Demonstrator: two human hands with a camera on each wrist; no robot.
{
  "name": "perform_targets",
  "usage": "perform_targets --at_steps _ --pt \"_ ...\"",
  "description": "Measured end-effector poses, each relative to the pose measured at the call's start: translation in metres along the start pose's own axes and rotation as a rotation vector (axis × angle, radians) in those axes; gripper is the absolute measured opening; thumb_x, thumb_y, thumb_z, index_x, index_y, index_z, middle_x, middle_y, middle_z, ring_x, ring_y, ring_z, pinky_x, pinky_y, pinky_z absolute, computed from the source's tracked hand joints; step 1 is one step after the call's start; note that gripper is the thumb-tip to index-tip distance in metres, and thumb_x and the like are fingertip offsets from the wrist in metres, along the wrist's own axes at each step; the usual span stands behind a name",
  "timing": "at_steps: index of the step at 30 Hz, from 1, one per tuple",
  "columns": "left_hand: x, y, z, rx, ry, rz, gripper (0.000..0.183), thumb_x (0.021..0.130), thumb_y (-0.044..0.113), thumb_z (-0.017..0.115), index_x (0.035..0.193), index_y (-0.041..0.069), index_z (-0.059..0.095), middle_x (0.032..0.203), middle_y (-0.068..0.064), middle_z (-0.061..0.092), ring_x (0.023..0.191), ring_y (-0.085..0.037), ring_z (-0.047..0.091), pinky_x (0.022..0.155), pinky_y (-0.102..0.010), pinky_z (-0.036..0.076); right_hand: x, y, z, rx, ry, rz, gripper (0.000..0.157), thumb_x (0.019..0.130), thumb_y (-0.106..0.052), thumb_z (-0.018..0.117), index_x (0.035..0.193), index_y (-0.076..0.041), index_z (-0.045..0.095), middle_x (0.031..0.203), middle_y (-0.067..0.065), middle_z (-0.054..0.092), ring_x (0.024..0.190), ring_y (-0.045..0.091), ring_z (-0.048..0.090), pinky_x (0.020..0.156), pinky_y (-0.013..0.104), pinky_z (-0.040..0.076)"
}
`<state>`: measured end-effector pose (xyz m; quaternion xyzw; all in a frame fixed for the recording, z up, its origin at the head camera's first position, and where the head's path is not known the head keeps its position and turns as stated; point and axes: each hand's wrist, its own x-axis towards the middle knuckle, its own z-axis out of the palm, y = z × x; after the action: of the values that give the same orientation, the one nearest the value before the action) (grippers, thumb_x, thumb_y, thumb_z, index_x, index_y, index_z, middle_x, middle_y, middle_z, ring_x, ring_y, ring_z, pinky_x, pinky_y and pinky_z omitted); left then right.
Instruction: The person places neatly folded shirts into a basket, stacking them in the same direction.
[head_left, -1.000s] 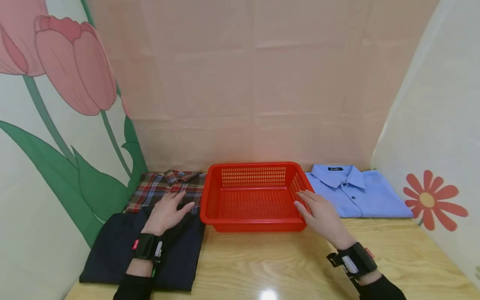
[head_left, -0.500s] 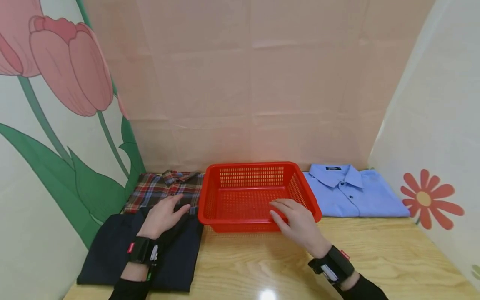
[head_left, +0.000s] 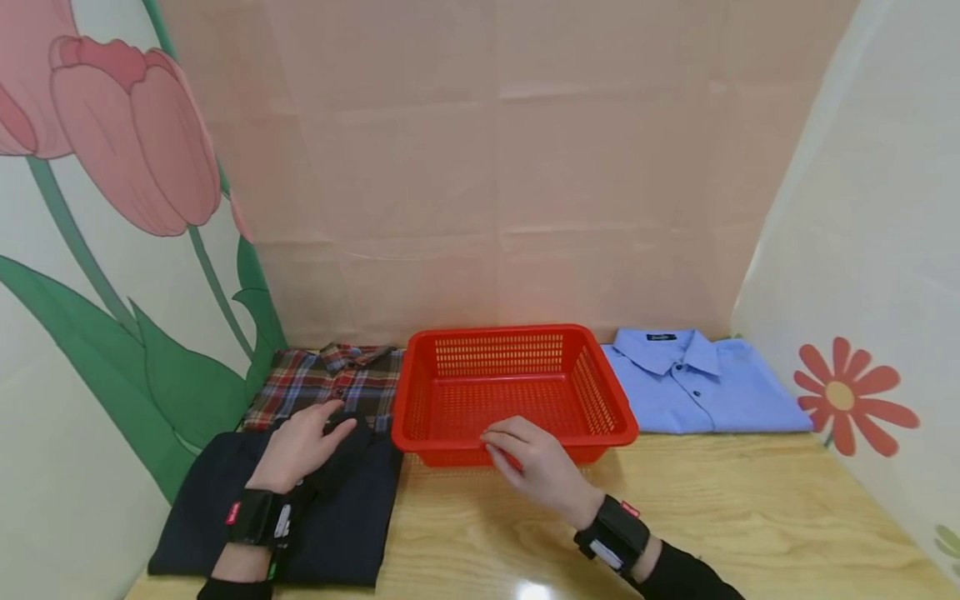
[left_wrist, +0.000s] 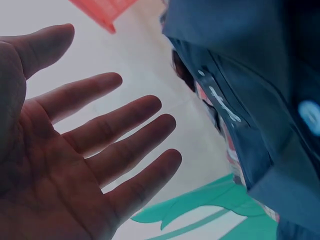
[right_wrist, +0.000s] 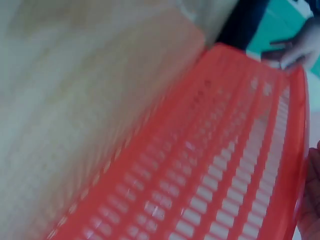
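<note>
My left hand [head_left: 300, 447] hovers over a folded dark navy shirt [head_left: 337, 525] at the table's left. Its fingers are spread and hold nothing; the left wrist view shows the bare palm [left_wrist: 60, 170] beside the shirt's collar [left_wrist: 225, 45] and button. My right hand [head_left: 536, 468] is at the front rim of a red plastic basket [head_left: 517, 333], fingers loosely bent. Whether its fingertips touch the rim cannot be told. In the right wrist view the slotted basket wall [right_wrist: 200, 165] stands close, with part of the right hand [right_wrist: 312, 200] at the edge.
Behind the navy shirt lies a folded plaid shirt [head_left: 300, 379]. A folded light blue shirt [head_left: 712, 392] lies right of the basket. The wooden table [head_left: 735, 508] is bounded by a pinkish back wall [head_left: 480, 183] and flower-printed side walls.
My right hand has moved left from the basket's right side to the middle of its front rim. The left hand has shifted slightly left and nearer over the navy shirt. The basket and shirts stay put.
</note>
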<state>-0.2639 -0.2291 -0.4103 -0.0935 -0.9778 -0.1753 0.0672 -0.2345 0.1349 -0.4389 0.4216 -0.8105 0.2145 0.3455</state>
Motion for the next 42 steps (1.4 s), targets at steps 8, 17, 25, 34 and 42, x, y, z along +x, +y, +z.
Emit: perform_targets --at_steps 8,17,25,34,42 --pt "-0.007 -0.015 -0.006 0.008 -0.037 -0.018 0.063 0.099 0.05 0.052 0.137 0.001 0.054 0.129 -0.023 0.062 0.111 -0.04 0.062 0.088 -0.056 0.05 0.012 -0.019 0.014 0.012 -0.076 -0.199 0.013 0.094 -0.018 0.066 0.104 -0.013 0.073 0.104 -0.003 0.068 0.096 0.009 0.062 0.089 0.022 0.053" --pt "-0.017 -0.025 -0.01 0.021 -0.061 -0.041 0.066 0.098 0.055 0.048 0.139 0.003 0.053 0.132 -0.024 0.059 0.113 -0.043 0.06 0.085 -0.058 0.05 0.017 -0.035 0.028 0.043 -0.166 -0.22 0.012 0.089 -0.016 0.072 0.102 -0.016 0.074 0.102 -0.006 0.067 0.093 0.006 0.06 0.089 0.015 0.05" --pt "-0.027 -0.043 -0.014 0.042 -0.089 -0.087 0.065 0.098 0.051 0.052 0.135 -0.002 0.054 0.127 -0.027 0.061 0.11 -0.045 0.061 0.082 -0.059 0.05 0.021 -0.048 0.039 -0.03 -0.378 -0.219 0.01 0.09 -0.022 0.071 0.099 -0.019 0.073 0.091 -0.011 0.066 0.084 0.003 0.055 0.078 0.01 0.046" --pt "-0.042 -0.064 -0.016 0.074 0.002 -0.095 0.052 0.097 0.038 0.058 0.128 -0.003 0.059 0.123 -0.029 0.061 0.109 -0.048 0.06 0.082 -0.06 0.049 0.032 -0.063 0.06 -0.001 -0.513 -0.158 0.009 0.093 -0.023 0.067 0.085 -0.022 0.072 0.075 -0.012 0.058 0.067 -0.003 0.051 0.059 0.009 0.037" --pt "-0.053 -0.082 -0.019 0.111 0.014 -0.127 0.053 0.097 0.033 0.058 0.124 -0.012 0.057 0.121 -0.036 0.057 0.111 -0.053 0.054 0.089 -0.061 0.046 0.041 -0.068 0.076 0.035 -0.571 -0.088 0.023 0.092 -0.021 0.065 0.07 -0.023 0.061 0.067 -0.012 0.048 0.058 -0.004 0.04 0.053 0.012 0.028"
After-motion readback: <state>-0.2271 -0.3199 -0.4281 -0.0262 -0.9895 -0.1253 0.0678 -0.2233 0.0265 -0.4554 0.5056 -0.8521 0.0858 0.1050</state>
